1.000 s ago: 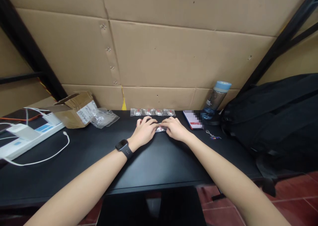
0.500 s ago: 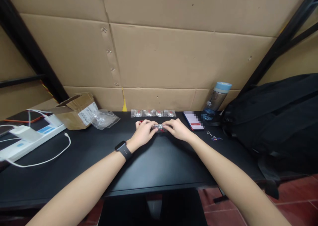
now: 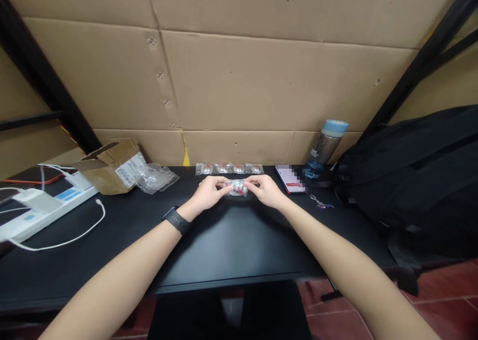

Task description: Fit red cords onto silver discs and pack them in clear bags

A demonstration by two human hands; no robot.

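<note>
Between my two hands is a round, shiny silver item in a clear plastic wrapper (image 3: 238,187), with a red mark on it. My left hand (image 3: 210,192), with a dark watch (image 3: 177,220) on its wrist, pinches the wrapper's left edge between thumb and fingers. The right edge is pinched by my right hand (image 3: 266,190). Behind them, against the cardboard wall, lies a row of several similar wrapped round items (image 3: 239,169), also with red marks. What the silver item is, I cannot make out.
Left on the black table (image 3: 239,250) are an open cardboard box (image 3: 112,168), crumpled clear plastic (image 3: 157,178) and a white power strip (image 3: 52,213) with cables. To the right lie a phone (image 3: 289,178), a keychain (image 3: 321,203), a water bottle (image 3: 324,148) and a black backpack (image 3: 414,180).
The wrapped item has been tilted so its round face shows more. My left hand has shifted slightly left and its wrist has turned. A red bit beside the left hand is no longer visible.
</note>
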